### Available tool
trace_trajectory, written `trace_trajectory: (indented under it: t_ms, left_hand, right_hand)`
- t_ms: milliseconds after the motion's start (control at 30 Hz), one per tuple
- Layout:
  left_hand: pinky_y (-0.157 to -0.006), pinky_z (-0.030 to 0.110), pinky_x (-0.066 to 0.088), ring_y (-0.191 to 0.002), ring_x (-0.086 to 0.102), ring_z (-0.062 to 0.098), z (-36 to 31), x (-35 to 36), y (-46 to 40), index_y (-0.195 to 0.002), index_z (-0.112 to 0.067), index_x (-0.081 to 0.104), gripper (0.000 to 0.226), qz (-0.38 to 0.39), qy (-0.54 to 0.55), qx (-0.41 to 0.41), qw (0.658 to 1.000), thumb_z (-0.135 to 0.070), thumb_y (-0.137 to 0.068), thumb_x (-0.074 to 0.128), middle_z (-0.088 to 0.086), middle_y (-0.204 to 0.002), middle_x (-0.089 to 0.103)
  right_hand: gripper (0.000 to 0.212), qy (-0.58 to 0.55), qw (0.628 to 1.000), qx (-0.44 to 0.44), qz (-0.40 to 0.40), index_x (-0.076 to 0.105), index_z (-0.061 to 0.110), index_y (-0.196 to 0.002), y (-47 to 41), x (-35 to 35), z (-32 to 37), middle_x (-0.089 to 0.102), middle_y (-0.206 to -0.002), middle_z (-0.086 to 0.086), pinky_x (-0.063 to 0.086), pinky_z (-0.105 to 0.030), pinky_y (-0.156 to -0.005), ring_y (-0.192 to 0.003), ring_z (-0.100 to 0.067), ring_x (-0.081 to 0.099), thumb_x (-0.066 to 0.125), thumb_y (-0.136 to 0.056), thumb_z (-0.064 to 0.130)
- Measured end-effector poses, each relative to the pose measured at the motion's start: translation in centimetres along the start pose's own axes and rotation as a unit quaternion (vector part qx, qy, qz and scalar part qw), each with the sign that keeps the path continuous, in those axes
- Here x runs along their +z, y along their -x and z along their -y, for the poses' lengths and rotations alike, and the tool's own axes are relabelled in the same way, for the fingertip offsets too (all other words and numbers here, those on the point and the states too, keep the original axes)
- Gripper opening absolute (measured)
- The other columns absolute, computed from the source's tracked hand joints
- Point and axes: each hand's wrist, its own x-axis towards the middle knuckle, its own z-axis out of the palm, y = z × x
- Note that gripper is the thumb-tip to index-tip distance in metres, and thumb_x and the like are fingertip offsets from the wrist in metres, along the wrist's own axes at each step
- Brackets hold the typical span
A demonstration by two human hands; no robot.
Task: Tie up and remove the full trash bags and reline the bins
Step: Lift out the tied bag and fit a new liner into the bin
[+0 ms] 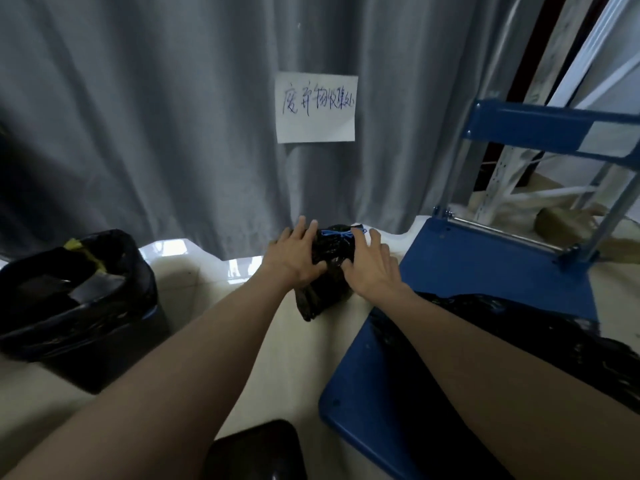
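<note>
A small black bag (pixel 329 258), tied with blue string, is touched by the flat left hand (pixel 294 254) and right hand (pixel 372 268); nothing is gripped. The bin (pixel 79 306) at the floor's left edge is lined but still filled.

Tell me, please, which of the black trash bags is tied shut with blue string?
The small black bag between both hands, on the floor by the curtain. Blue string closes its top; the bag lining the bin at left gapes open.

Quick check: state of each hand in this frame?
Left hand: open, fingers straight, resting on the small tied black bag.
Right hand: open, fingers spread, touching the same bag from its right side.
</note>
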Motion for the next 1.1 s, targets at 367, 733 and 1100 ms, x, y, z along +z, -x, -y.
trace_trajectory:
  t_ms: [367,733,1100]
  left_hand:
    - [-0.114,0.046,0.03,-0.146,0.026,0.031,-5.2,-13.8,11.7,-0.156,-0.022,0.021,0.08,-0.035,0.007,0.028,0.999,-0.056,-0.091,0.054,0.005,-0.165,0.011]
    - [-0.104,0.046,0.042,-0.132,0.045,0.03,-16.6,-9.0,15.3,-0.15,-0.022,0.034,0.071,0.051,0.043,0.092,0.993,-0.045,-0.088,0.061,0.006,-0.15,0.039]
    - [-0.11,0.037,0.036,-0.137,0.039,0.029,-25.0,3.6,18.0,-0.155,-0.025,0.024,0.074,0.31,0.042,0.129,0.941,-0.04,-0.092,0.061,0.007,-0.154,0.035]
  right_hand:
    - [0.061,0.012,1.0,0.005,-0.018,0.024,0.02,-0.151,11.9,-17.5,-1.2,0.032,-0.148,-0.014,0.045,-0.045,-0.093,-0.124,-0.035,0.046,0.05,-0.096,0.026]
    - [0.058,0.035,0.993,0.11,0.027,0.028,0.022,-0.149,18.8,-20.0,-12.5,0.036,-0.147,-0.013,0.043,-0.048,-0.1,-0.127,-0.035,0.045,0.053,-0.096,0.026]
    - [0.058,0.04,0.959,0.093,0.265,0.036,0.032,-0.148,20.3,-12.6,-19.9,0.019,-0.153,-0.013,0.032,-0.045,-0.115,-0.138,-0.038,0.032,0.052,-0.095,0.014]
